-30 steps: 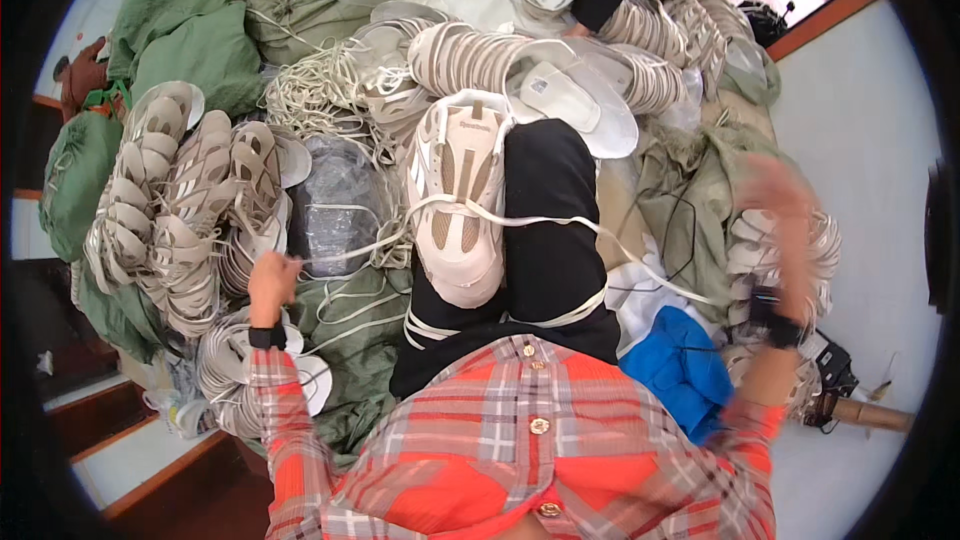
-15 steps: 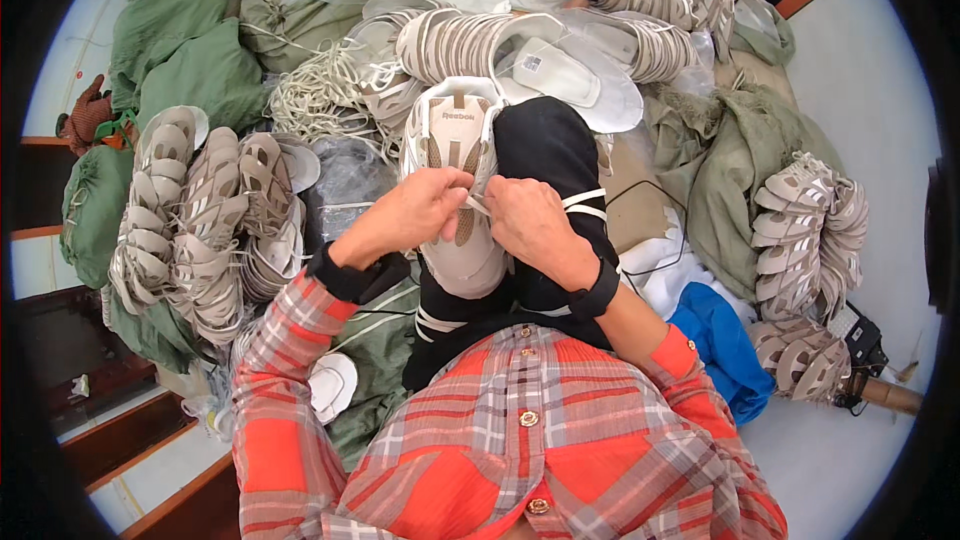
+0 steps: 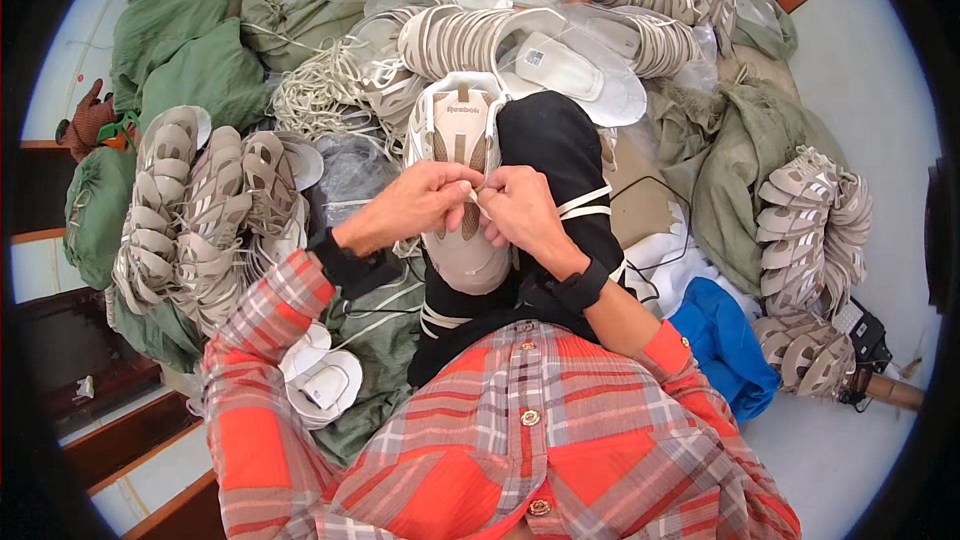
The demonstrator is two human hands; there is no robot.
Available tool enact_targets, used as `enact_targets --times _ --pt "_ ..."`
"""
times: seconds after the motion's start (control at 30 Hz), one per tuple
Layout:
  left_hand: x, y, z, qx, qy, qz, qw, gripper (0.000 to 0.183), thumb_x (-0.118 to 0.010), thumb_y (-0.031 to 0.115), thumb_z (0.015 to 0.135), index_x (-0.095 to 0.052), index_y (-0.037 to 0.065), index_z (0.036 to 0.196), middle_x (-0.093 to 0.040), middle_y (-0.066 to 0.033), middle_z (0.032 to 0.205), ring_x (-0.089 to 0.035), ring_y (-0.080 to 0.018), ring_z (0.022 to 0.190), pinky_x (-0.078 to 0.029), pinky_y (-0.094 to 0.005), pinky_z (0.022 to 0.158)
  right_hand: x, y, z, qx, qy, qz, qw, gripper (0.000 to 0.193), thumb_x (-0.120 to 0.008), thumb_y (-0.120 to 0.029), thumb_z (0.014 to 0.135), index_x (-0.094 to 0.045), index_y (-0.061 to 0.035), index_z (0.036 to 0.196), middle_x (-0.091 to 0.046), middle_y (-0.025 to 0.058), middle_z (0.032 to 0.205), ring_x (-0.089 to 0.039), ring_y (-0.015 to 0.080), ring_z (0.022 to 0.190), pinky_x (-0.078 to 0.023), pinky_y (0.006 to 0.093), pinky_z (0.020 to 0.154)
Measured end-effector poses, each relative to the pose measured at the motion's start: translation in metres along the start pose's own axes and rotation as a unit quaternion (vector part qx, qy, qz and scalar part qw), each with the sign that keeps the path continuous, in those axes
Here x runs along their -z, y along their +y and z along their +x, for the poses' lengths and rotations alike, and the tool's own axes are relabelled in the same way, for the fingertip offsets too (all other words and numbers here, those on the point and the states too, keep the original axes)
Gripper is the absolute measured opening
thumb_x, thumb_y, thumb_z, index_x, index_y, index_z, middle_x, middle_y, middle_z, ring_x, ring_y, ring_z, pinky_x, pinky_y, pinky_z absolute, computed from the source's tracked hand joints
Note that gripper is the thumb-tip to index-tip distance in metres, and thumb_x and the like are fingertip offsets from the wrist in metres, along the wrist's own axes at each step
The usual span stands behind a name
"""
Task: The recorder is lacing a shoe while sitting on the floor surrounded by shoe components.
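The beige-and-white shoe upper with brown mesh panels (image 3: 460, 135) lies over the person's left leg, its rounded toe pointing back toward the body and its tongue away. Both hands meet above its middle, fingertips nearly touching. The left hand (image 3: 428, 198) is closed at the fingertips, thumb and forefinger pinching a flat white lace (image 3: 477, 198). The right hand (image 3: 522, 206) has its fingers curled inward and grips the same lace from the other side. Each wrist wears 1 black band. Just right of the upper, the right knee shows in black fabric trousers (image 3: 548, 145), with pale strands across them.

Beyond the upper's tongue lies a curved row of nested beige-and-white shoe uppers (image 3: 450, 43), beside a tangle of cream laces (image 3: 318, 92). To the left stand 3 stacks of similar uppers (image 3: 210, 215). Near the right forearm is a crumpled bright-blue cloth (image 3: 725, 350).
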State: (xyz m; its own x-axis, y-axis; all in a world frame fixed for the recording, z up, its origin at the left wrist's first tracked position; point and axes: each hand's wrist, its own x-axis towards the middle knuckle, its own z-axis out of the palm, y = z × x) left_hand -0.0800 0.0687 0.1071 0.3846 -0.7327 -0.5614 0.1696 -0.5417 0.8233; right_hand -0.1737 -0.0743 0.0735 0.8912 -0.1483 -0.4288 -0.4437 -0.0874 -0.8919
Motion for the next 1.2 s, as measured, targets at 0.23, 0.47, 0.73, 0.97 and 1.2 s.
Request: enact_targets --times 0.23,0.47,0.73,0.97,1.2 --pt "0.031 0.023 0.053 -0.05 -0.161 0.366 0.915 0.02 -0.047 0.012 0.082 -0.058 -0.005 0.085 -0.055 -0.0115 0.056 -0.055 -0.019 0.053 -0.044 -0.0334 0.051 -0.006 0.021 -0.003 0.061 0.032 0.025 0.997 0.017 -0.051 -0.006 0.077 -0.059 0.0092 0.077 -0.06 0.0267 0.066 -0.063 0.0333 0.057 -0.052 0.0397 0.056" --pt "0.03 0.022 0.059 -0.187 -0.228 0.573 0.764 0.019 -0.061 0.01 0.073 -0.052 -0.006 0.08 -0.059 -0.0199 0.068 -0.06 -0.0343 0.066 -0.047 -0.0402 0.058 -0.009 0.018 -0.011 0.14 0.084 -0.229 0.96 0.015 -0.051 -0.004 0.077 -0.057 0.0091 0.078 -0.058 0.031 0.072 -0.059 0.0455 0.071 -0.049 0.0485 0.066" --pt "0.026 0.039 0.059 -0.2 -0.206 0.578 0.764 0.021 -0.065 0.013 0.07 -0.056 -0.004 0.08 -0.062 -0.0181 0.073 -0.061 -0.0368 0.074 -0.048 -0.0423 0.062 -0.003 0.02 0.006 0.14 0.055 -0.137 0.979 0.012 -0.053 -0.002 0.074 -0.058 0.0081 0.076 -0.057 0.0305 0.07 -0.059 0.0446 0.073 -0.049 0.0478 0.066" --pt "0.018 0.041 0.059 -0.285 -0.193 0.667 0.661 0.015 -0.059 0.011 0.073 -0.053 -0.002 0.077 -0.059 -0.0182 0.062 -0.061 -0.0353 0.061 -0.047 -0.043 0.053 0.0 0.023 0.003 0.13 0.032 -0.139 0.981 0.012 -0.054 0.0 0.074 -0.058 0.0068 0.084 -0.059 0.029 0.079 -0.059 0.044 0.078 -0.049 0.0464 0.07" --pt "0.101 0.071 0.038 -0.233 0.295 0.715 0.59 0.016 -0.057 0.014 0.078 -0.052 0.001 0.085 -0.062 -0.0162 0.07 -0.061 -0.0297 0.058 -0.049 -0.0416 0.051 0.037 0.018 -0.049 0.354 0.147 -0.25 0.889 0.016 -0.064 0.002 0.073 -0.062 -0.0015 0.088 -0.052 0.0121 0.084 -0.056 0.0285 0.079 -0.048 0.0369 0.067"
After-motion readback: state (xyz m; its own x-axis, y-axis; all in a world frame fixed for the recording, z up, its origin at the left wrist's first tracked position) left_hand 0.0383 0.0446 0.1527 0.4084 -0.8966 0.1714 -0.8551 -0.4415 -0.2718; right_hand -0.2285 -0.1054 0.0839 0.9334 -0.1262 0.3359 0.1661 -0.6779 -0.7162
